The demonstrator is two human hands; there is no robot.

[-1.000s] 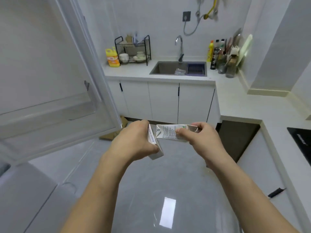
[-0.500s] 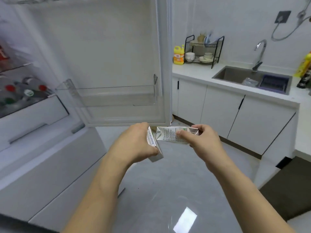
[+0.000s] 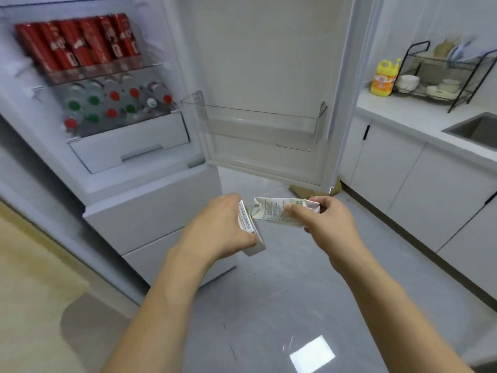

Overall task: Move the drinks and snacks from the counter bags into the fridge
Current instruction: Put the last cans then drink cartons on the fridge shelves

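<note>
Each of the hands grips a drink carton: left hand (image 3: 215, 227) hides most of the left carton (image 3: 251, 232); right hand (image 3: 325, 222) pinches the right carton (image 3: 274, 211).

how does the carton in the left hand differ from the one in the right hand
The left carton points its end down toward the floor, tilted; the right carton lies nearly level. The left hand wraps over its carton and hides most of it; the right hand holds its carton by one end, thumb on top, leaving the printed side showing. Both are small white drink cartons with green print, held before the open fridge.
</note>
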